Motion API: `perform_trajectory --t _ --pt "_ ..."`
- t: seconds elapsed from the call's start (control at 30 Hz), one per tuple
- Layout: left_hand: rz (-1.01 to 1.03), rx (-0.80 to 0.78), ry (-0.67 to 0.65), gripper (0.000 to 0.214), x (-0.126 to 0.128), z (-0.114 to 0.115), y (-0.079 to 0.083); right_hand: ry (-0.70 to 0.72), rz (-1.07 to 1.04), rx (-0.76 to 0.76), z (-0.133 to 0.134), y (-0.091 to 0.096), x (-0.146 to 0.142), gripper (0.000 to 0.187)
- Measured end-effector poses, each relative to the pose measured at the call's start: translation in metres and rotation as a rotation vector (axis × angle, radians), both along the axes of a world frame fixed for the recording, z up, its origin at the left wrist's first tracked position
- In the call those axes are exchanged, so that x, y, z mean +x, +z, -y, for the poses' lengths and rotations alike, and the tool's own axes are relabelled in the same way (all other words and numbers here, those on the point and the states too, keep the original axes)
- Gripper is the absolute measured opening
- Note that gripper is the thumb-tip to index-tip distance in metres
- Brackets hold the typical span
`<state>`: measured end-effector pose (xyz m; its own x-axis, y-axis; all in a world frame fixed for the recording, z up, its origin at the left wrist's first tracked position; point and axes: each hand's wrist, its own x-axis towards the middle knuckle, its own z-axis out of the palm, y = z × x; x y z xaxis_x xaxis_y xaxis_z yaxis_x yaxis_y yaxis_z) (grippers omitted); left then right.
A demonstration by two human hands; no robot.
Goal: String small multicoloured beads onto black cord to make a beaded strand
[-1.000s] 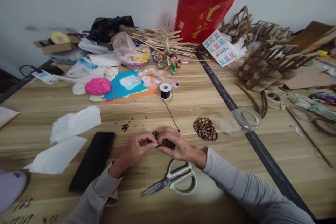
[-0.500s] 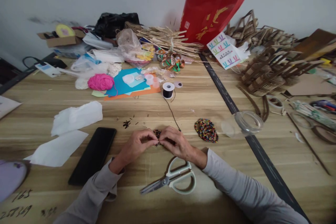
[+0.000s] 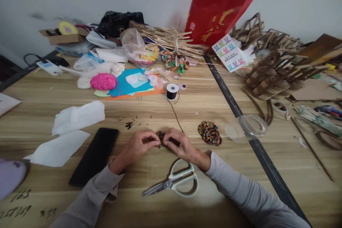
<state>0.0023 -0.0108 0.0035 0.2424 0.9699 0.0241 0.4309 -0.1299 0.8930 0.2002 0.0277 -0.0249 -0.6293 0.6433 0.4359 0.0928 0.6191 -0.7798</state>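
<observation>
My left hand (image 3: pixel 137 145) and my right hand (image 3: pixel 181 144) meet at the middle of the wooden table (image 3: pixel 187 114), fingers pinched together on a small beaded piece (image 3: pixel 160 137) of dark and coloured beads. A thin black cord (image 3: pixel 175 114) runs from my right hand up to a black thread spool (image 3: pixel 171 91). A flat pile of multicoloured beads (image 3: pixel 210 133) lies just right of my right hand. Scissors with pale handles (image 3: pixel 175 181) lie shut below my hands.
A black phone (image 3: pixel 94 155) and white tissue sheets (image 3: pixel 77 117) lie to the left. Pink yarn (image 3: pixel 103 81), coloured paper, bags and a red bag (image 3: pixel 217 7) crowd the back. A clear lid (image 3: pixel 252 125) and woven wooden pieces (image 3: pixel 275 73) sit right.
Both hands stay pinched on the beaded piece with small finger shifts. The view has drifted slightly, so everything sits a little further right and higher.
</observation>
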Motion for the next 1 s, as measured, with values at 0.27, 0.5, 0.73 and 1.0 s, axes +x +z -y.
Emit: perform_trajectory --t 0.27,0.5,0.73,1.0 --pt "-0.139 0.005 -0.113 0.010 -0.013 -0.004 -0.005 -0.032 -0.013 -0.044 -0.001 -0.002 0.000 0.020" --pt "-0.254 0.018 -0.178 0.013 -0.014 -0.003 0.000 -0.042 -0.029 -0.052 0.000 -0.002 0.000 0.016" --pt "-0.313 0.089 -0.207 0.015 -0.013 -0.002 -0.005 -0.041 -0.031 -0.050 0.000 -0.005 0.000 0.015" --pt "-0.419 0.138 -0.245 0.012 -0.013 -0.002 -0.012 -0.034 -0.007 -0.053 -0.001 -0.002 0.000 0.017"
